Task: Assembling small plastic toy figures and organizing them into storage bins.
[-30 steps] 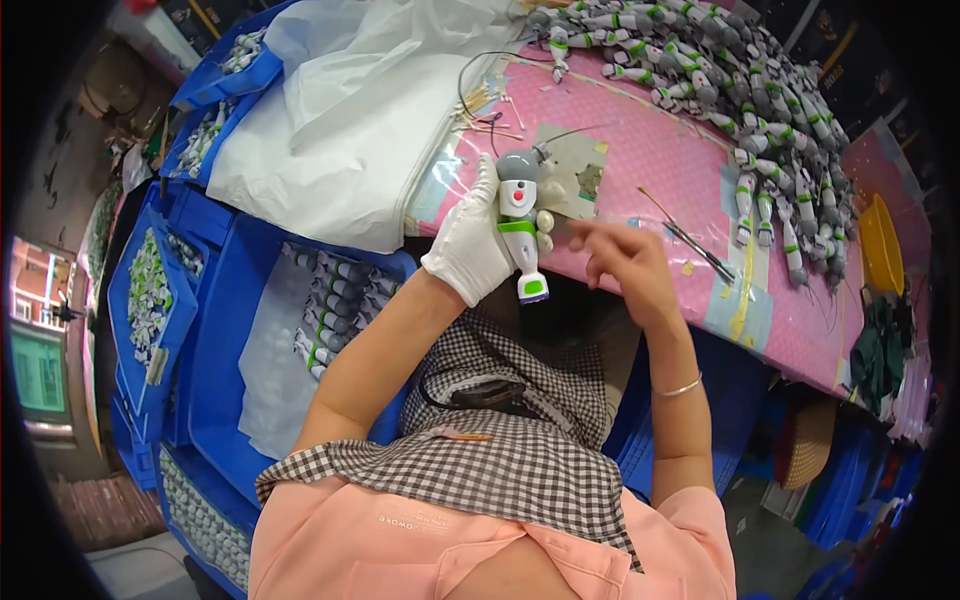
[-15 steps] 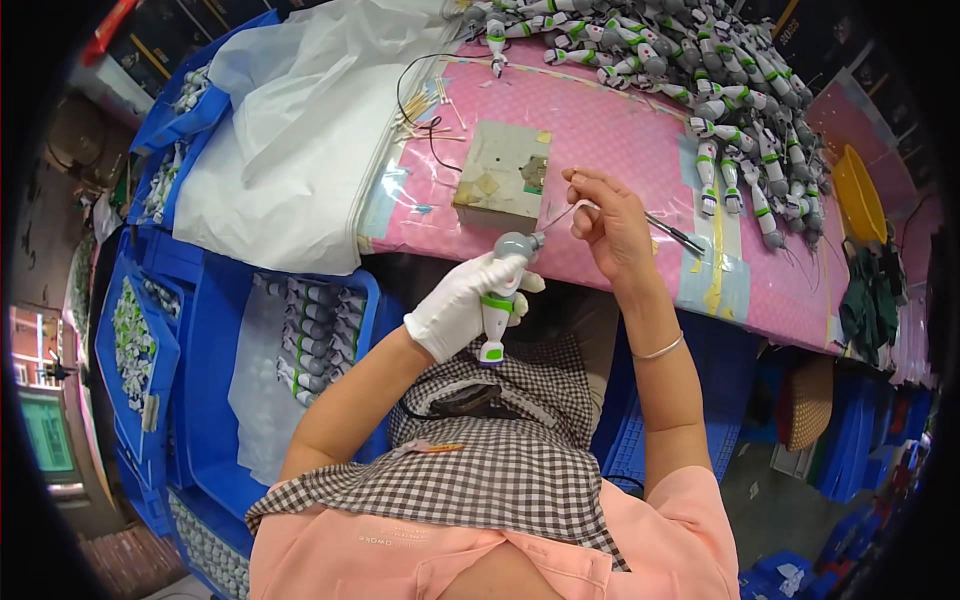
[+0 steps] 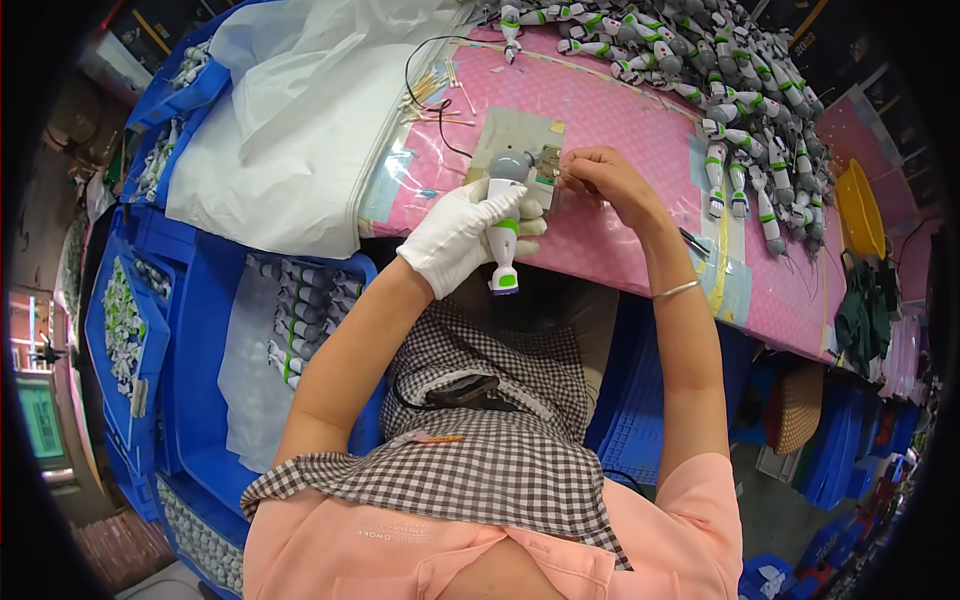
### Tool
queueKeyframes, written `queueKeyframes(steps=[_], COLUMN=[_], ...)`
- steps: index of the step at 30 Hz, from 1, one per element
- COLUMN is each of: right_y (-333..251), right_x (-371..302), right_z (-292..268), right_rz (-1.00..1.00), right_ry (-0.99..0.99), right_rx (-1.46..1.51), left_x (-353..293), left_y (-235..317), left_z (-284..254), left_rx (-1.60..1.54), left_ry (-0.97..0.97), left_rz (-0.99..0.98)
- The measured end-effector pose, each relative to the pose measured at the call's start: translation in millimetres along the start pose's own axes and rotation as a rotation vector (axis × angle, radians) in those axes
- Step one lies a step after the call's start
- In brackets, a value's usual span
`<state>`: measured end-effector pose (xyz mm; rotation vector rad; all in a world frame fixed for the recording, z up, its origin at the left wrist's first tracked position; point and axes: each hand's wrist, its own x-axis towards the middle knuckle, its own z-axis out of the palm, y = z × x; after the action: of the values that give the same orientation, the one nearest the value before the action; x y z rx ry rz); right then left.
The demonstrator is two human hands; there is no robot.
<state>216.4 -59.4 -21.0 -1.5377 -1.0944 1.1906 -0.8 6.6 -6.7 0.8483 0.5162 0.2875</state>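
Note:
My left hand point(image 3: 468, 232), in a white glove, is closed around a toy limb point(image 3: 504, 245) in white, green and grey. The limb's grey ball end point(image 3: 511, 165) points away from me, over a box-shaped block point(image 3: 512, 128) on the pink table. Its tip sits against or very near a small metal fitting point(image 3: 548, 160) on the block. My bare right hand point(image 3: 602, 180) is pinched just right of that fitting. A thin strand seems to be between its fingertips, but it is too fine to make out clearly.
A large heap of similar toy limbs point(image 3: 745, 90) covers the far right. A yellow basin point(image 3: 860, 208) stands beyond it. Cotton swabs point(image 3: 428, 88) and a black cable lie left of the block. White sheeting point(image 3: 290, 130) covers the left side, above blue crates point(image 3: 205, 350) holding more parts.
My left hand has carried the toy limb forward, up to the block's fitting. The right hand has moved slightly forward beside it, and the pen-like tool seen behind it now lies partly hidden by my wrist.

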Motion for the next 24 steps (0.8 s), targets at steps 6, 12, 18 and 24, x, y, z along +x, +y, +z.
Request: queueKeyframes(steps=[6,12,18,24], right_y=[-7.2,2.8,-23.9,85.9], right_x=[-1.3,-12.2,-34.2,-53.3], right_z=[-0.2,14.6,-5.9,-166.0], right_rz=[0.064,0.073,-0.074,0.236], right_ry=[-0.002,0.196,0.270,0.788], right_rx=[-0.017,0.199,0.097,-1.409], left_x=[7.0,13.5,-51.6,-169.6], left_y=[-3.9,-8.2,14.1,11.4], left_z=[-3.8,-6.4,-26.2,-158.4], left_rx=[-0.047,-0.005,0.136,1.064], left_ry=[-0.021,-0.102,0.062,1.085], left_rz=[0.042,0.037,0.079,0.607])
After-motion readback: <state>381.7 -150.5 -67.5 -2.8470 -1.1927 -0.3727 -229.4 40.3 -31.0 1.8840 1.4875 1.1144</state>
